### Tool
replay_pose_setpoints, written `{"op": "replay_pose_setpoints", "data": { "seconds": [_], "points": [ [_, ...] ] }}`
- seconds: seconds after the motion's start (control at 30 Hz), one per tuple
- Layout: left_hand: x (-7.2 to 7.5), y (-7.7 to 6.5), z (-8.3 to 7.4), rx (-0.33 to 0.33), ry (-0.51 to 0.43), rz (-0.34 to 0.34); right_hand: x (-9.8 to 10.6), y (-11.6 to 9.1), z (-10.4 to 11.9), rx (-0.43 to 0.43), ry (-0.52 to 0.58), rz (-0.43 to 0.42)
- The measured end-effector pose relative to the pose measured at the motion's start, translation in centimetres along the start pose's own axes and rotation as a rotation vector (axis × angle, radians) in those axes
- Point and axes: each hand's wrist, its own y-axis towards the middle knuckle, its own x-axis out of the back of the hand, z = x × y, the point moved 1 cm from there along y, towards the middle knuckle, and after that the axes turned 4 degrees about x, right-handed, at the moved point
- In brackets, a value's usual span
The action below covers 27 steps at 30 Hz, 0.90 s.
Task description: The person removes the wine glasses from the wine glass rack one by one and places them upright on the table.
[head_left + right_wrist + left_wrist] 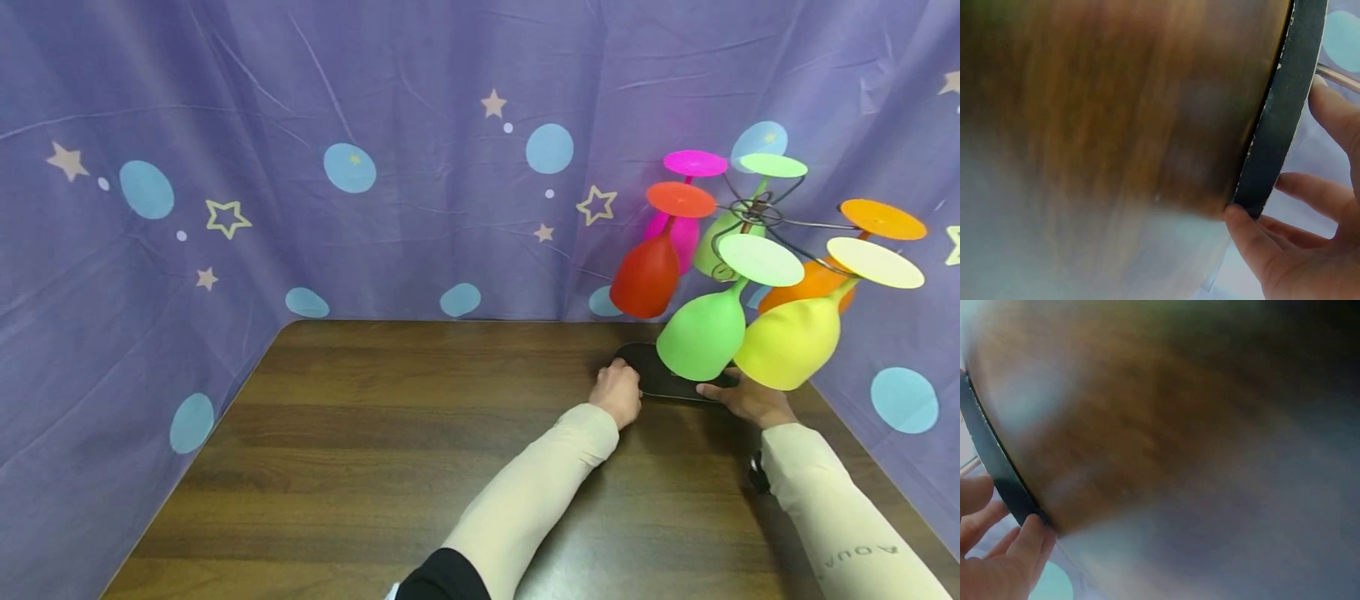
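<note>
A black base [651, 368] with rounded ends lies at the back right of the table, under a dark wire rack [756, 213]. Upside down from the rack hang several coloured plastic goblets, among them a red goblet [647, 279], a green goblet [702, 337] and a yellow goblet [791, 343]. My left hand [617, 393] grips the base's left end. Around its right end my right hand [752, 402] holds on, thumb over the top, partly behind the yellow goblet. Both wrist views show fingertips [1030, 526] at the base's dark edge [1277, 128].
The brown wooden table [360, 450] stretches out to the left and front. A purple curtain [420, 225] with stars and blue dots hangs right along its back and sides. An orange goblet [817, 286] and a magenta goblet [684, 242] hang farther back.
</note>
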Motion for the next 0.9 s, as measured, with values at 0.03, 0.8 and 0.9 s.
{"op": "replay_pose_setpoints", "data": {
  "seconds": [0.03, 0.8, 0.9],
  "points": [
    [0.0, 0.0, 0.0, 0.024, -0.015, -0.006, -0.1, 0.0, 0.1, 0.002, 0.005, -0.003],
    [1.5, 1.0, 2.3, 0.111, -0.048, -0.076, -0.8, 0.0, 2.4, 0.07, 0.052, -0.07],
    [1.5, 0.8, 2.9, 0.105, -0.071, -0.073, -1.1, -0.2, 2.8, 0.081, 0.056, -0.067]
  ]
}}
